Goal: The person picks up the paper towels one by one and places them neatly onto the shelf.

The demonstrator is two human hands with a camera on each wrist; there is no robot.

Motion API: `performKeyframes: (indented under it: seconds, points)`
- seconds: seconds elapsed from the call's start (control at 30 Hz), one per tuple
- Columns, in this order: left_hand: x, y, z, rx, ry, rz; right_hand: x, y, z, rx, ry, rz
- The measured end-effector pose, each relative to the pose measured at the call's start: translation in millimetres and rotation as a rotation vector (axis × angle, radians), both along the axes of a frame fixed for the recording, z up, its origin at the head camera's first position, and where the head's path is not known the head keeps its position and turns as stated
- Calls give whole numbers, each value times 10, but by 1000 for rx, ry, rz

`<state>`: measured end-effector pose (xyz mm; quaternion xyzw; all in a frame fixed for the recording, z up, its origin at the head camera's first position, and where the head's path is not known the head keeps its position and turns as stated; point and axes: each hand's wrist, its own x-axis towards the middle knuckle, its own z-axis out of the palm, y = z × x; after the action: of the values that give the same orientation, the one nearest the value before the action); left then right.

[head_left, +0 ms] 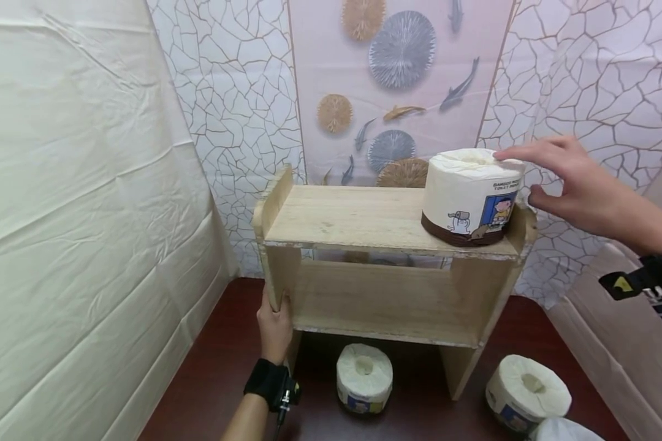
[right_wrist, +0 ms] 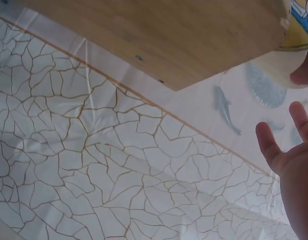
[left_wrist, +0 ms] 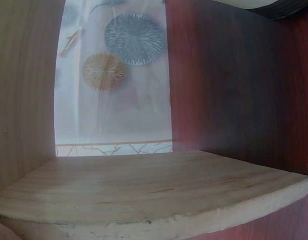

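Note:
A small wooden shelf (head_left: 353,214) stands on the dark red table. My left hand (head_left: 276,327) grips the front edge of its left side panel, below the top board; in the left wrist view a shelf board (left_wrist: 154,195) fills the lower part. On the top board's right end sits a wrapped toilet paper roll (head_left: 458,190), upright, with a brown base and a cartoon print. My right hand (head_left: 576,180) is at the roll's right, a fingertip at its top rim and the thumb apart from its side. The right wrist view shows the fingers (right_wrist: 268,142) spread beside the shelf's side panel (right_wrist: 159,40).
Under the shelf stands another toilet paper roll (head_left: 364,380). A further roll (head_left: 526,392) is on the table (head_left: 198,380) at the right, with a partly cut-off white one (head_left: 565,430) in front. Patterned cloth (head_left: 243,110) hangs behind, and a cream cloth (head_left: 88,184) at left.

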<state>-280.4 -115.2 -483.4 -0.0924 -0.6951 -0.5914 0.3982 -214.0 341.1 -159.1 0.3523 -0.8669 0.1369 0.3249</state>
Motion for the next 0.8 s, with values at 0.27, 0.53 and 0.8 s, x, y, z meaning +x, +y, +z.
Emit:
performKeyframes:
  seconds: [0.27, 0.53, 0.8]
  points:
    - [-21, 19, 19, -23, 7, -12, -38, -30, -15, 42, 54, 60]
    - [6, -38, 14, -20, 24, 8, -56, -94, -46, -9, -84, 39]
    - [9, -18, -15, -11, 10, -7, -95, -76, -2, -23, -69, 60]
